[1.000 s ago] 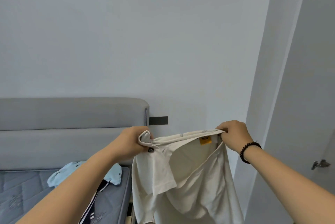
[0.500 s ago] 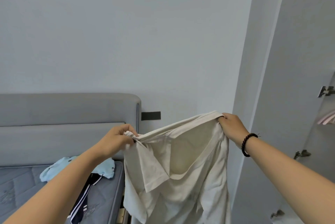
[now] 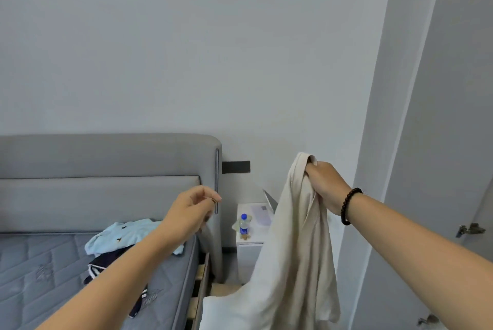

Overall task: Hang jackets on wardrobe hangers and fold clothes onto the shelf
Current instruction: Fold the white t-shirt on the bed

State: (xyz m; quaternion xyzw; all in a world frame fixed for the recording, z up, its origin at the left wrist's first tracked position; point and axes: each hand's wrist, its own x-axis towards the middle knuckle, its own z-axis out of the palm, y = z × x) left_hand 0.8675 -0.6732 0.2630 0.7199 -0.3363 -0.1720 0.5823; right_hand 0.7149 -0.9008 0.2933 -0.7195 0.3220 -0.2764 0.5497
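While shirt [image 3: 290, 249] hangs, nightstand [image 3: 250, 247] behind.

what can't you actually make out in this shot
- Shirt: head view, its lower part is cut off by the bottom edge; bunched folds hide its shape.
- Dark garment: mostly covered by the left arm and the light blue top.
- Bottle: label too small to read.
- Wardrobe: only its outer panel and hinges show; hangers and shelf are out of frame.
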